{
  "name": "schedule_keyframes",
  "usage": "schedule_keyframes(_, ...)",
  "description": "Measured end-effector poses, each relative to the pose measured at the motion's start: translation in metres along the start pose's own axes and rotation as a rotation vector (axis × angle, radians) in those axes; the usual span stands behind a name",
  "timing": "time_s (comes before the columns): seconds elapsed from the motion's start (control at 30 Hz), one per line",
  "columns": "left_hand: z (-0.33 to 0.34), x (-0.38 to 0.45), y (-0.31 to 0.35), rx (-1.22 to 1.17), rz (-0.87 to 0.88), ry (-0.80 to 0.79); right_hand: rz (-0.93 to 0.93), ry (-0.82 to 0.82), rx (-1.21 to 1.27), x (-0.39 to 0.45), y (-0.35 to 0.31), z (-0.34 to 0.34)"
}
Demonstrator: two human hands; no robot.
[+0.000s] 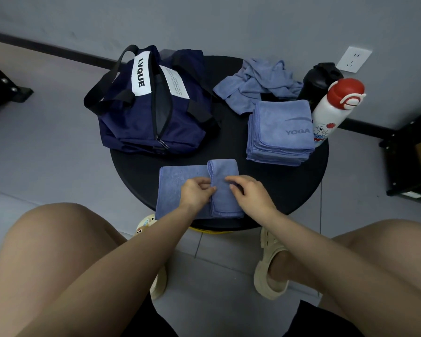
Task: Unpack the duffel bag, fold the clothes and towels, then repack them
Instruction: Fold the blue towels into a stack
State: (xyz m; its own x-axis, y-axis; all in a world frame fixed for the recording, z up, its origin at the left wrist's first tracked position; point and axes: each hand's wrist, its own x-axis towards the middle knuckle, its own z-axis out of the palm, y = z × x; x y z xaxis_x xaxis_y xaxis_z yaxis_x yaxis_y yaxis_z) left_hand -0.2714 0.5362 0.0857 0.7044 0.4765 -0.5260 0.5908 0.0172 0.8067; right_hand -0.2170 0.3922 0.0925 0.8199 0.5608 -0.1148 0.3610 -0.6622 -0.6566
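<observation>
Both hands pinched the towel (180, 188) at the table's near edge: left hand (197, 190), right hand (249, 194). Aligning the edges first seemed wise.

Matt black table (289, 190), soft fuzzy cloth towels (281, 132), woven fabric duffel bag (141, 117), glossy plastic bottle (331, 113).

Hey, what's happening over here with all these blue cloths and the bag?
A seated person is folding a blue towel at the near edge of a small round black table. The left hand and right hand both pinch its folded-over part. A stack of folded towels marked YOGA sits to the right, with a crumpled towel behind it not yet folded. The navy duffel bag lies unzipped on the left, and two bottles stand at the far right.
</observation>
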Motion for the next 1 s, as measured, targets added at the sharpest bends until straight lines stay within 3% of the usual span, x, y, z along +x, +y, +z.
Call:
schedule_keyframes(0.23, -0.037, 0.001, -0.002, -0.035, 0.015, 0.103, -0.095, -0.264, -0.337, 0.001, 0.0, 0.006)
schedule_keyframes(0.47, -0.079, 0.001, -0.012, -0.021, -0.047, 0.23, -0.202, -0.354, -0.456, 0.01, -0.019, 0.023)
schedule_keyframes(0.73, -0.092, 0.001, -0.021, 0.161, -0.034, 0.228, -0.261, -0.421, -0.584, 0.018, -0.018, 0.041)
schedule_keyframes(0.9, -0.09, 0.002, -0.022, 0.168, 0.005, 0.254, -0.274, -0.402, -0.538, 0.02, -0.02, 0.042)
schedule_keyframes(1.0, -0.086, 0.001, -0.026, 0.492, 0.207, 0.372, -0.288, -0.331, -0.529, 0.023, -0.023, 0.04)
